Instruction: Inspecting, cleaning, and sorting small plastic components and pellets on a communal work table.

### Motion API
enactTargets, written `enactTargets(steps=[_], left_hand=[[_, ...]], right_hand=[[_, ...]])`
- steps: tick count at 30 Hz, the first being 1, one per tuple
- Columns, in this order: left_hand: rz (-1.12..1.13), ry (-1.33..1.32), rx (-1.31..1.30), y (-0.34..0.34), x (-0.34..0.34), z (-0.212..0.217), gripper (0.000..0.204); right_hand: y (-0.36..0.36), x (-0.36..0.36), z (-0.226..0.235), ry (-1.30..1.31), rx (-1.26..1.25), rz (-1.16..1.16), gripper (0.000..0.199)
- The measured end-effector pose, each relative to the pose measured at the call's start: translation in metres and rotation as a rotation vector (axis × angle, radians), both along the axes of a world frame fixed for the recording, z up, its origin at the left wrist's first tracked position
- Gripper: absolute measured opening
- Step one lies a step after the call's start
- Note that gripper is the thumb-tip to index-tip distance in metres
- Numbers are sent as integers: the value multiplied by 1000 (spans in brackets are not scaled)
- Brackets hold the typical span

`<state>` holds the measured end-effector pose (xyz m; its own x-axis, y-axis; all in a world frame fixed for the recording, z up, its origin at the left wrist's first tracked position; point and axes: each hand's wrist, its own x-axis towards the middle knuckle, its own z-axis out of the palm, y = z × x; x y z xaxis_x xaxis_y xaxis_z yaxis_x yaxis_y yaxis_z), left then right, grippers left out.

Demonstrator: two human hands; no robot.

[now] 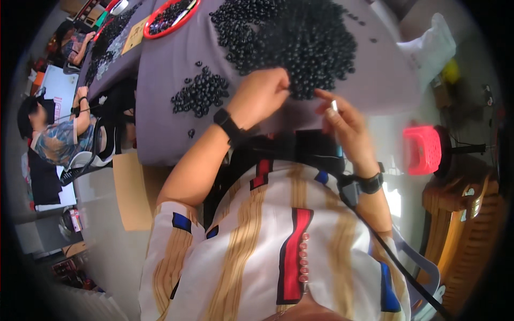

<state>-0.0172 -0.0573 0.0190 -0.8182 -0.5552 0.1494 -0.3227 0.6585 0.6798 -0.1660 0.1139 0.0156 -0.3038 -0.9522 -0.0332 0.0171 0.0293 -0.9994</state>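
Observation:
A large heap of glossy black bead-like pieces covers the far middle of a grey cloth-covered table. To its left lies a smaller group of the same pieces. My left hand is closed at the heap's near edge, its fingertips turned away, so what it pinches is hidden. Just right of it, my right hand is raised over the table's near edge with its fingers bent. A small white bit shows by its thumb; whether it is held or worn, I cannot make out.
At the back left, a red-rimmed tray holds dark pieces beside a piece of cardboard. Two other people sit along the left. A pink plastic stool and a white bag stand right; a cardboard box is at my left.

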Motion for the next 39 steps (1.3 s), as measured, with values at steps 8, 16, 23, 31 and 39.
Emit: enactTargets(steps=[8,16,23,31,39], left_hand=[[-149,608,1483,-1,-27,13,19],[-178,649,1571,-10,-49,12,22],[-200,617,1387,-12,-57,19,22],[-178,615,1505,-6,-56,13,19],[-233,678,1618,15,-42,23,20]], right_hand=[[-23,-11,5,89,-29,-241,32],[-29,-20,20,-92,-125,-268,23],[-44,-22,22,-50,-245,-257,18],[-39,-22,18,-19,-227,-251,22],[-21,-10,25,87,-311,-219,32]])
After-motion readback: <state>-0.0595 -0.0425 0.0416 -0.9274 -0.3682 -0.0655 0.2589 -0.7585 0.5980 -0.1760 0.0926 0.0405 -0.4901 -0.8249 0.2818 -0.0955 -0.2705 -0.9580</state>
